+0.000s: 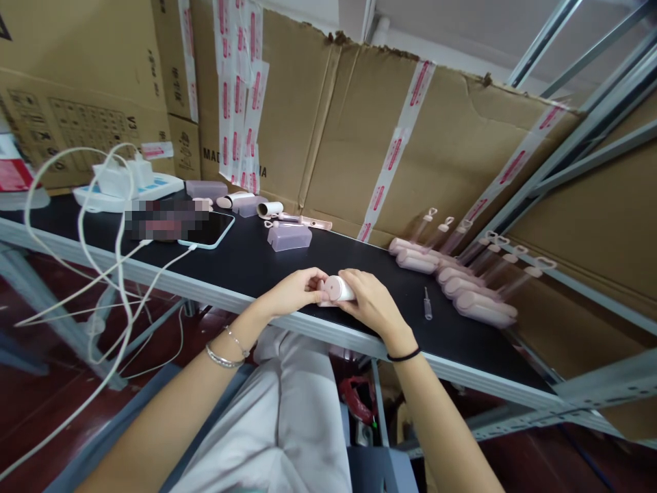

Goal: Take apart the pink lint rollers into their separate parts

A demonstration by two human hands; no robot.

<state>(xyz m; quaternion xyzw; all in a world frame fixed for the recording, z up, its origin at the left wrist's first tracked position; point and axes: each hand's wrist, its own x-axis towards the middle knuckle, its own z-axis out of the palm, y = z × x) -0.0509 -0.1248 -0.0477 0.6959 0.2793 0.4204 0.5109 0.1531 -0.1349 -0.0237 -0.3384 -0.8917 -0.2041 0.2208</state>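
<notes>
Both my hands meet over the front edge of a black table (267, 263). My left hand (292, 291) pinches one end of a small pink and white rounded device (336, 289). My right hand (372, 305) wraps its fingers over the other end of the same device. A small clear tube (427, 303) lies on the table just right of my right hand. Further right, a row of pink handheld devices (465, 287) with clear tubes and pink caps lies against the cardboard.
A phone (205, 229) on a white cable lies at the left. Behind it sit a white power strip (128, 188) with chargers, purple boxes (289, 237) and small pink parts. Taped cardboard boxes (359, 137) wall the back; a metal rack frame (590, 130) stands at right.
</notes>
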